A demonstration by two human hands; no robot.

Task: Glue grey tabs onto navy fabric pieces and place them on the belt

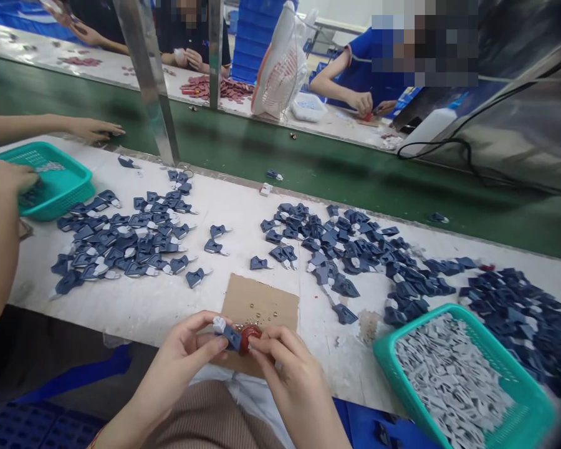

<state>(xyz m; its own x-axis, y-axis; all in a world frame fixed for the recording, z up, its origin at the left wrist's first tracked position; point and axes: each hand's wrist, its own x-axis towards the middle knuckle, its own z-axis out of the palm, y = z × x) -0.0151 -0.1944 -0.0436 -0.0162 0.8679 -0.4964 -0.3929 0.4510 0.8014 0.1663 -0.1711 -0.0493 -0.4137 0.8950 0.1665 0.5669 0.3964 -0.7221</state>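
Observation:
My left hand (194, 343) is closed on a dark blue part (232, 337) with a white piece (219, 324) at its upper end. My right hand (285, 355) is pinched at a round red object (250, 337) that meets the blue part's right end. What lies between the right fingertips is too small to make out. Both hands are over the near part of a brown cardboard sheet (262, 299), on which several tiny brass-coloured bits (258, 315) lie.
Heaps of blue parts (135, 237) spread left and right (355, 237). A green basket (518, 368) of grey pieces is at right; another green basket (70, 193), with a person's hand in it, is at left. Beyond the green belt (234, 149), people work near red pieces (215, 87).

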